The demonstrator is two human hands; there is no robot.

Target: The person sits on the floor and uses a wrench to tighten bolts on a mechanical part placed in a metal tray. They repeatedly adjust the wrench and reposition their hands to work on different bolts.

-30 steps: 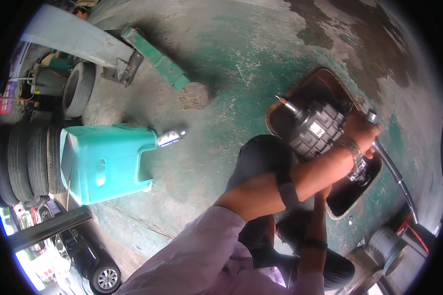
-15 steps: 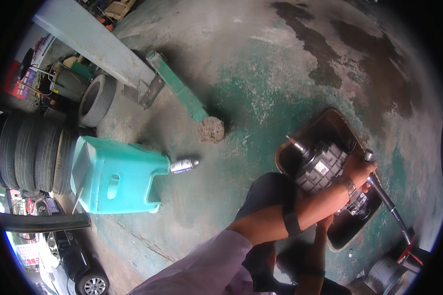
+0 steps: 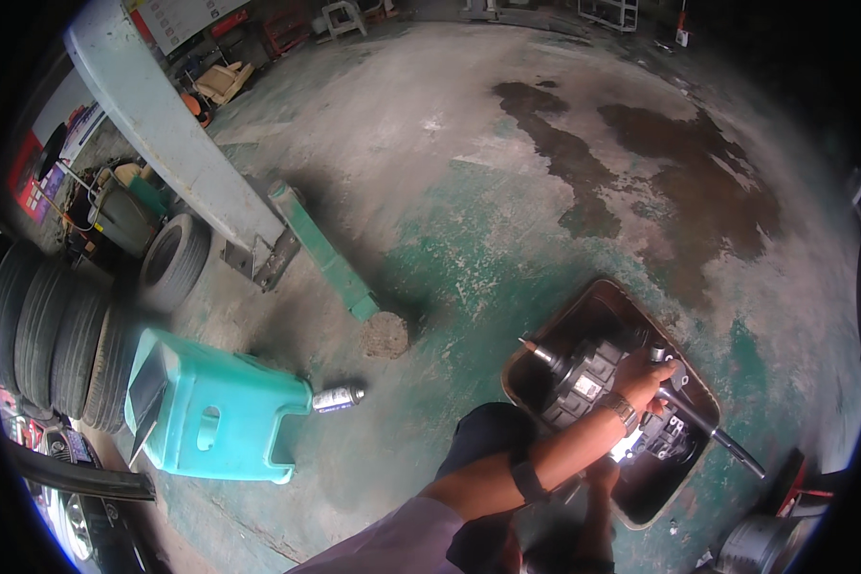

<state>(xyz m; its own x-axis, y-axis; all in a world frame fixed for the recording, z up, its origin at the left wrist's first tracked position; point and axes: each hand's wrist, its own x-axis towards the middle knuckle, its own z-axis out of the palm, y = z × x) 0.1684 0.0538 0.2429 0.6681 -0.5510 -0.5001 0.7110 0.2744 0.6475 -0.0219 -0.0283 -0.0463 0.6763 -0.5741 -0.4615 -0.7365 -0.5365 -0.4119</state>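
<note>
My left hand (image 3: 641,381) grips a long metal bar tool (image 3: 706,423) with a silver socket-like end (image 3: 657,353), held over a gearbox-like housing (image 3: 589,373) with a protruding shaft. The housing sits in a worn brown tray (image 3: 606,289) on the floor. My right hand (image 3: 600,469) is lower, beneath my left forearm at the housing's near side; its fingers are mostly hidden. My dark-clad knee is beside the tray's left side.
A turquoise plastic stool (image 3: 230,402) is left, with a spray can (image 3: 338,397) beside it. Behind are a grey post (image 3: 182,134), a green lift arm (image 3: 320,249) and several tyres (image 3: 38,325). A car front shows lower left, containers lower right, dark wet patches (image 3: 670,163) on the floor.
The view has tilted upward, so the tray, stool and hands sit lower in the picture and more background shows. My left hand keeps hold of the bar.
</note>
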